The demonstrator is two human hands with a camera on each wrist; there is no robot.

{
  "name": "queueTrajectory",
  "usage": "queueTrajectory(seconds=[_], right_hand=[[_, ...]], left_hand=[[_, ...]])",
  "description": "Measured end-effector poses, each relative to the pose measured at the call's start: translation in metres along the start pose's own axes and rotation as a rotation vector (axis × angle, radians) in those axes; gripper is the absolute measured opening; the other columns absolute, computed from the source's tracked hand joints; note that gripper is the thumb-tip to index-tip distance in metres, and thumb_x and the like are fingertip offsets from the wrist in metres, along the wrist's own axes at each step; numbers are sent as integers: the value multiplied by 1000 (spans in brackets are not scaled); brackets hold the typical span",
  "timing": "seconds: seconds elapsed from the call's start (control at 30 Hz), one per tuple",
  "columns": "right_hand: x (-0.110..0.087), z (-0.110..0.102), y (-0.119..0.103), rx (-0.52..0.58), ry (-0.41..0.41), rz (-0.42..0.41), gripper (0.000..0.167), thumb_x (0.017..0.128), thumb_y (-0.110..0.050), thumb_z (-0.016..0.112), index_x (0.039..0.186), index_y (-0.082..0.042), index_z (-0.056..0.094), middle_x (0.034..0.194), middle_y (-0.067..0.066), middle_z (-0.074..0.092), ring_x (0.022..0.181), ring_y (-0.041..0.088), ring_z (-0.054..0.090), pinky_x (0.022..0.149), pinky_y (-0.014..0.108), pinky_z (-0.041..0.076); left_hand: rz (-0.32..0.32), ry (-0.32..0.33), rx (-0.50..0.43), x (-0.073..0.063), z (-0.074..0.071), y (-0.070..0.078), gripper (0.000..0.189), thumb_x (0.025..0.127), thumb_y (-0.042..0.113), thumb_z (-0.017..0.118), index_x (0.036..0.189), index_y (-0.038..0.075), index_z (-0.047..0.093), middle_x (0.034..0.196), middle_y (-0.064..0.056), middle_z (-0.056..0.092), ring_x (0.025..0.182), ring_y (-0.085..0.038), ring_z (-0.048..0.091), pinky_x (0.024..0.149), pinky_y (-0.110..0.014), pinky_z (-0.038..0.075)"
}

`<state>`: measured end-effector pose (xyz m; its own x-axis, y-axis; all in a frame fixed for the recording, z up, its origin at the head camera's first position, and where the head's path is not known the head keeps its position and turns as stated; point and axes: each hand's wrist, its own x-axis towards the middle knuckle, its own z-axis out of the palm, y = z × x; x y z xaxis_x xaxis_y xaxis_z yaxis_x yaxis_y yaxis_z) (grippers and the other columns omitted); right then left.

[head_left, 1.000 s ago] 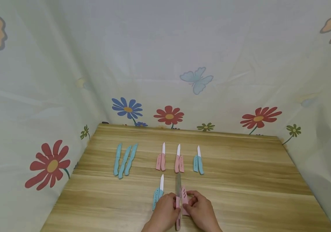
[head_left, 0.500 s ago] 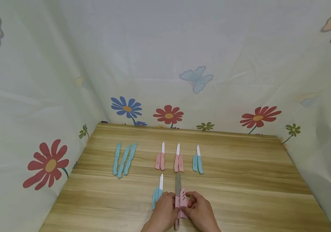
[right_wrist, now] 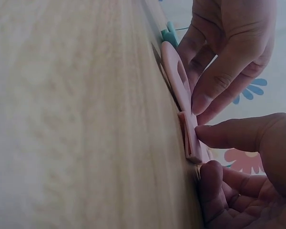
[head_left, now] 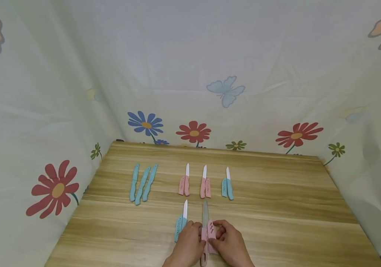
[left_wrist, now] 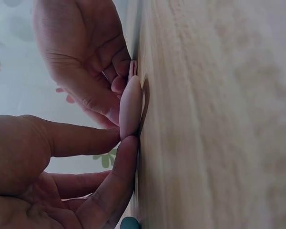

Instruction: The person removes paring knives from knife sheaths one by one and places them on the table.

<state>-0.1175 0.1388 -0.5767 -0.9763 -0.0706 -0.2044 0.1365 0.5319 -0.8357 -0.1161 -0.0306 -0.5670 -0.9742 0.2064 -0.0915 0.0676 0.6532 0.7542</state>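
A pink-handled knife [head_left: 204, 257] lies on the table with its grey blade pointing away from me. My left hand [head_left: 189, 243] pinches its handle between thumb and fingers; the left wrist view shows this grip on the rounded pink handle [left_wrist: 130, 107]. Right beside the knife is a pink slotted blade sheath [head_left: 212, 231], its open end facing me. My right hand [head_left: 232, 241] holds the sheath by its edges, thumb near the open end, as the right wrist view shows on the pink sheath [right_wrist: 191, 136]. Sheath and handle lie side by side.
Left of my left hand lies a blue knife [head_left: 185, 211] with its blue sheath [head_left: 178, 228]. Farther back are two pink knives [head_left: 187, 185] and a blue knife [head_left: 229, 187], each beside a sheath. Three sheathed blue knives [head_left: 143, 185] lie at the left.
The pink sheath has slid a little toward me alongside the knife, with my right fingers still on it. My left hand keeps its grip on the handle.
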Motion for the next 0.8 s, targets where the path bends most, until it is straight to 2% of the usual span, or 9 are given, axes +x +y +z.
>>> queueTrajectory(seconds=[0.43,0.6,0.8], right_hand=[[-1,-2,2,-33,-12,-60,59,77,-7,81,132,-4,60,82,1,58,61,4,51,52,18,41],[-2,-2,3,-65,-34,-96,57,78,-11,81,130,-4,61,79,-2,58,59,3,50,50,19,41],[-3,-1,3,-91,-70,-99,60,79,-16,82,133,-4,59,74,-6,59,58,4,51,50,21,40]], left_hand=[[4,17,5,-2,3,-1,41,83,2,78,121,-7,67,91,-3,53,77,-14,49,63,-28,43],[-2,4,-16,-2,2,0,41,83,0,77,121,-8,66,90,-3,52,76,-14,47,61,-26,41],[-8,-7,-16,-1,1,0,40,83,0,77,121,-8,66,92,-4,54,77,-15,48,62,-27,42]])
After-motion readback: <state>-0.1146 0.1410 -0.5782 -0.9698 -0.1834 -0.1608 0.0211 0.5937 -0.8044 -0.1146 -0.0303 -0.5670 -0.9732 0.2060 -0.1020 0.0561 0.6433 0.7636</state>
